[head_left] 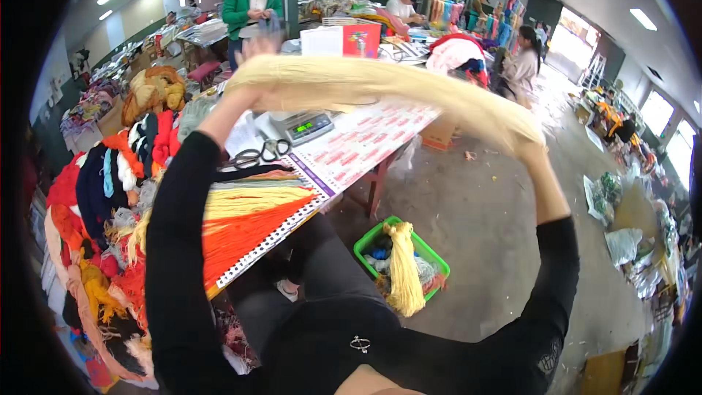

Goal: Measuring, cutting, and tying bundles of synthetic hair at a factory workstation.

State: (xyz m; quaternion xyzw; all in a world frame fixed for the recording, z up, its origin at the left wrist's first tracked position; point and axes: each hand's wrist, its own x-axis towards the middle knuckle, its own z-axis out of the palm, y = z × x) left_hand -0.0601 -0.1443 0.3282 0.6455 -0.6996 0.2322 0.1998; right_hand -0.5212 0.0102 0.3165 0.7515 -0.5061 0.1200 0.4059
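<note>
A long skein of pale yellow yarn (365,77) is stretched in an arc between my raised hands, blurred by motion. My left hand (257,48) shows behind its left end, fingers up and apart, with the yarn lying across the hand and wrist. At the other end my right hand (528,145) is closed on the yarn, its fingers partly hidden. Below the skein, a digital scale (306,127) with a lit display stands on the table, beside black-handled scissors (274,149). Yellow and orange yarn strands (256,216) are laid out along the table's near edge.
A green basket (362,247) on the floor holds a yellow skein (404,271) hanging over its rim. Heaped coloured yarn (91,175) lies at left. A person in a green jacket (241,7) stands across the table. Plastic bags (623,245) lie at right.
</note>
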